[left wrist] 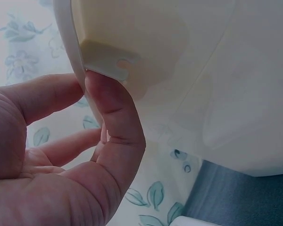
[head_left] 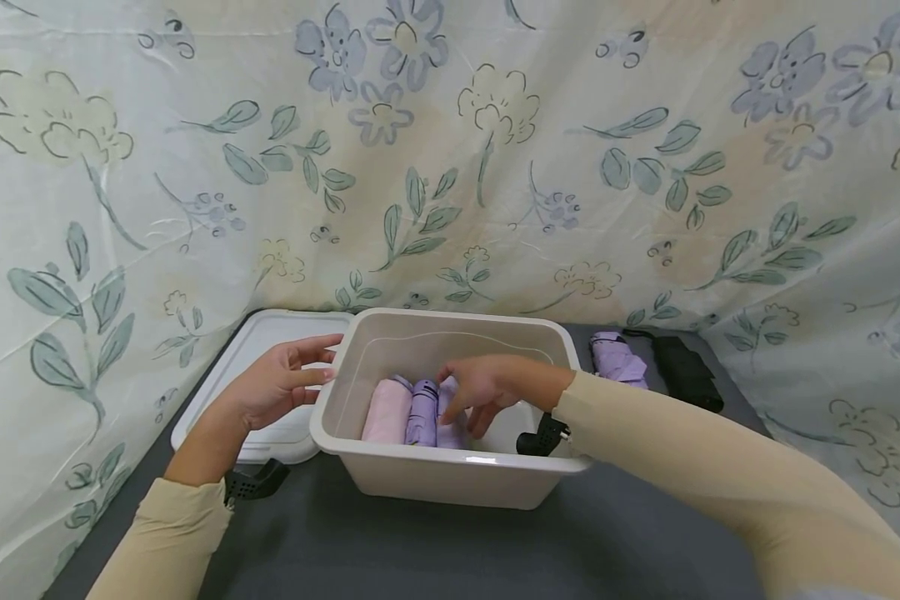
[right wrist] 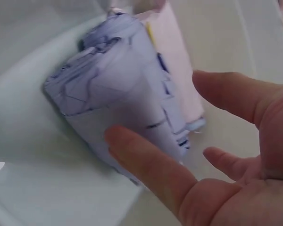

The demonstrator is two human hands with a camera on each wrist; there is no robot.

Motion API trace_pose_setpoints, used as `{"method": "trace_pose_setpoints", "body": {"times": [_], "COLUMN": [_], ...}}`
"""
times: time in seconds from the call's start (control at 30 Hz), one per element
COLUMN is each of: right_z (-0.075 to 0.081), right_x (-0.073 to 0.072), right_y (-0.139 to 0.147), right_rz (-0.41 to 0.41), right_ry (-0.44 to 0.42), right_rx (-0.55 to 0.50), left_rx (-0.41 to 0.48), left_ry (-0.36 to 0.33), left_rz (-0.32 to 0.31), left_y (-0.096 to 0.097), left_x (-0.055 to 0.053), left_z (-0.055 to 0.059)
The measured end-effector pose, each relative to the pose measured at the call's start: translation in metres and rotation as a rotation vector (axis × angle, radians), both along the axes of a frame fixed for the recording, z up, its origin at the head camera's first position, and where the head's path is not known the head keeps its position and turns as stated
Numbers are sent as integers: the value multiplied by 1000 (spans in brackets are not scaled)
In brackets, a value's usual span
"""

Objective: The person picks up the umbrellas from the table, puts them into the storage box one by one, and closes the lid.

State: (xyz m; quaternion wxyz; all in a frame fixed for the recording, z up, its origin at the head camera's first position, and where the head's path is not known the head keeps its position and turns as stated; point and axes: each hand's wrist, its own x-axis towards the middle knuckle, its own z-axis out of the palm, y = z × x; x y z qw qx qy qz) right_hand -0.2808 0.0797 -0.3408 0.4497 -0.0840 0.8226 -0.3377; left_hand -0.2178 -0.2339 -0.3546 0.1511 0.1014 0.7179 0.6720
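Two beige sleeves reach over a dark grey table, a small black device strapped at each wrist. On the table stands a cream bin. The left hand pinches its left rim, one fingertip tucked under the lip. The right hand is inside, its fingers spread apart over the rightmost purple roll; whether a fingertip touches it, one cannot tell. That roll lies against a second purple roll, which lies beside a pink roll, all three in the bin's left half. Left of the bin lies a white lid. Farther back on the right, a purple bundle lies beside a black bundle. Behind everything hangs a flowered curtain.
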Motion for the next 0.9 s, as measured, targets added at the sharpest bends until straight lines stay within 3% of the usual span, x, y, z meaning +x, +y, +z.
{"method": "trace_pose_setpoints", "body": {"times": [0.27, 0.5, 0.67, 0.9], "right_z": [19, 34, 42, 51], "right_x": [-4, -4, -2, 5], "right_y": [18, 40, 53, 69], "right_rz": [40, 128, 120, 18], "right_ry": [9, 49, 66, 93], "right_rx": [-63, -161, -233, -335], "left_rx": [-4, -11, -15, -14], "left_ry": [12, 13, -4, -10], "left_rz": [-1, 2, 15, 21], "left_y": [0, 1, 1, 2], "left_x": [-1, -2, -3, -4], "left_z": [-2, -3, -3, -2]}}
